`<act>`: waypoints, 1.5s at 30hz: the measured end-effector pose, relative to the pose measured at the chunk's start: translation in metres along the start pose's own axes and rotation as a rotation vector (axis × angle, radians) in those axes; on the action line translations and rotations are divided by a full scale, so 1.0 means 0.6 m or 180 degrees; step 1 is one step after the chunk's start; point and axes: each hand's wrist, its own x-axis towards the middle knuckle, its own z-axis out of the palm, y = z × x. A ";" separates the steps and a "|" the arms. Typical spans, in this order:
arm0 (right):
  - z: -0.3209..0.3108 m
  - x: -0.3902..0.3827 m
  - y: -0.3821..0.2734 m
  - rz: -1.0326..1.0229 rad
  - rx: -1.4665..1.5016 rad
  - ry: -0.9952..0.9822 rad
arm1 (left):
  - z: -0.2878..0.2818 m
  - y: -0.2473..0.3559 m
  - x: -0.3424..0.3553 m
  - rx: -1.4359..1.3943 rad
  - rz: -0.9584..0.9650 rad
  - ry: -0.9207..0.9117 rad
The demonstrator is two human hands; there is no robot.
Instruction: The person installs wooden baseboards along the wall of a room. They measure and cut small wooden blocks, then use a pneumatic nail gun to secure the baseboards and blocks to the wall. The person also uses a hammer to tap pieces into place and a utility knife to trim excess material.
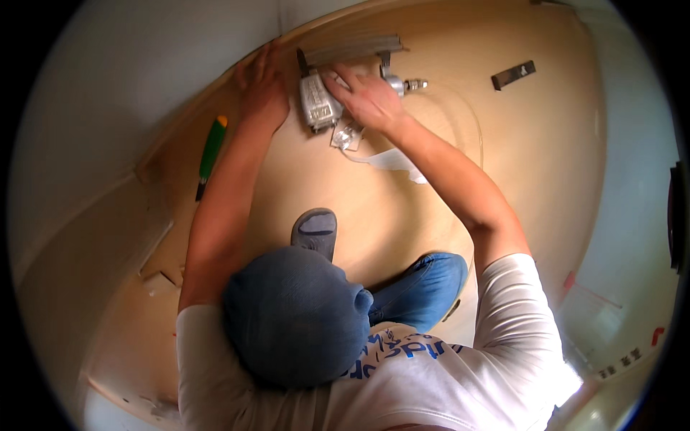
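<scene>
A broad wooden board (535, 172) is being worked on beside a pale wall (165, 65), its far edge being bent into a curve by the wide lens. Blue jeans (424, 291), with the legs drawn up, and a grey shoe (314, 233) are being shown at the near side.

Near the board's far edge, a grey metal tool (318, 102) is being kept low over the wood, between the two hands. Its handle is being gripped by the right hand (370, 99), fingers folded over the top; the underside of that grip is being hidden. Just left of the tool, the left hand (263, 90) is being held empty and blurred, fingers apart, close to the wall; whether the board is being pressed cannot be told.

The handling of the tool is seemingly being caught partway: the grip is made, but no finished result is being shown, and how much is left cannot be told.

A green handle (210, 151) with an orange end is being left untouched beside the left forearm. A white scrap (395, 162) is being seen near the right forearm, a dark strip (513, 75) well off to the right, and a shiny packet (346, 136) just below the tool. From the tool's right end, a small metal fitting (416, 85) is being presented, with no hose being seen joined.
</scene>
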 end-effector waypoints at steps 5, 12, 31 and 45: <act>-0.102 -0.119 0.007 0.1635 0.1228 -0.0092 | -0.064 0.042 0.011 0.0097 -0.0181 -0.0678; -0.110 -0.218 0.195 0.3542 0.6268 0.1450 | -0.040 0.096 0.077 -0.0350 0.0483 0.0010; 0.099 -0.061 0.398 0.2824 0.7716 0.2597 | 0.010 0.172 0.273 0.0084 0.1223 -0.0337; 0.092 -0.064 0.387 0.2512 0.7721 0.2685 | 0.015 0.177 0.273 -0.0003 0.1203 -0.0221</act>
